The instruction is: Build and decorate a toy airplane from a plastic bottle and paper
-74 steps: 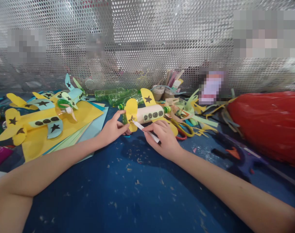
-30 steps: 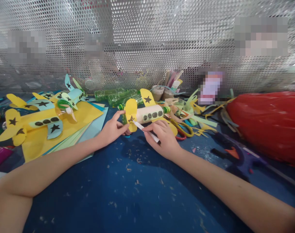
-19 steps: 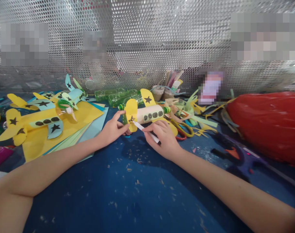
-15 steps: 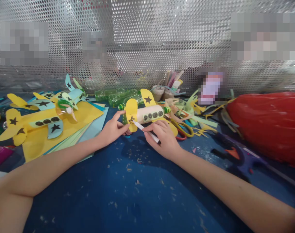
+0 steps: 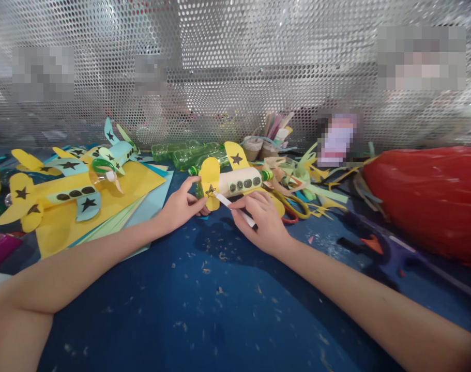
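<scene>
A bottle airplane [image 5: 241, 181] with yellow paper wings and black stars lies on the blue table [image 5: 204, 305]. My left hand [image 5: 180, 206] pinches its yellow tail fin [image 5: 209, 178] and holds it steady. My right hand [image 5: 263, 221] grips a white marker [image 5: 235, 211] like a pen. The marker's tip touches a black star on the tail fin.
Finished paper airplanes [image 5: 57, 194] rest on stacked coloured sheets [image 5: 115, 206] at the left. Green bottles [image 5: 188, 153], cups of strips [image 5: 266, 144], scissors [image 5: 291, 206] and paper scraps lie behind. A red bag [image 5: 425, 196] and a glue gun [image 5: 378, 248] sit at the right. Perforated metal [image 5: 235, 67] closes the back.
Almost nothing differs. Both hands stay at the tail fin, and the marker tip shifts only slightly on the star.
</scene>
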`<state>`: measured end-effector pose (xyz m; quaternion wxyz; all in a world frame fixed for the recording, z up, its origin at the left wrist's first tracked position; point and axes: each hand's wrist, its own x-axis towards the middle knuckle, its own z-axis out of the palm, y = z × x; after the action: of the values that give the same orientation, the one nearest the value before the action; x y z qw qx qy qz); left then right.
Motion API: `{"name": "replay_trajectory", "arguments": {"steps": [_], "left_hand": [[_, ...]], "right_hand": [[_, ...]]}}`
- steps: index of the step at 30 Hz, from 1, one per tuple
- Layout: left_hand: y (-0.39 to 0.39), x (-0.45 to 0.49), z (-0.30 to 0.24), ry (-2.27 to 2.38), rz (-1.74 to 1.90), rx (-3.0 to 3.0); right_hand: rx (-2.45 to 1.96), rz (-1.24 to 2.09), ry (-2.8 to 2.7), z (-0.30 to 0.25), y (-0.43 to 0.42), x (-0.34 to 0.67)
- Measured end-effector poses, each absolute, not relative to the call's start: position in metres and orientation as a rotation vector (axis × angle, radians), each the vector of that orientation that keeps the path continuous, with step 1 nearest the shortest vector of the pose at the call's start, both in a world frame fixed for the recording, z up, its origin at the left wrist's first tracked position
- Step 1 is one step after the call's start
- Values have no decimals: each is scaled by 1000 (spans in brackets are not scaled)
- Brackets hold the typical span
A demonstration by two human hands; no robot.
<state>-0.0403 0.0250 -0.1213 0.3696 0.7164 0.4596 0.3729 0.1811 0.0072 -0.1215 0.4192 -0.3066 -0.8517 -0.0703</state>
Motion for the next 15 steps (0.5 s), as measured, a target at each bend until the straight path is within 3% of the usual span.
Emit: {"name": "replay_trajectory", "arguments": {"steps": [15], "left_hand": [[26, -41, -122, 1176, 955, 1830]], "right_hand": [[-751, -186, -2147, -122, 7, 181]]}}
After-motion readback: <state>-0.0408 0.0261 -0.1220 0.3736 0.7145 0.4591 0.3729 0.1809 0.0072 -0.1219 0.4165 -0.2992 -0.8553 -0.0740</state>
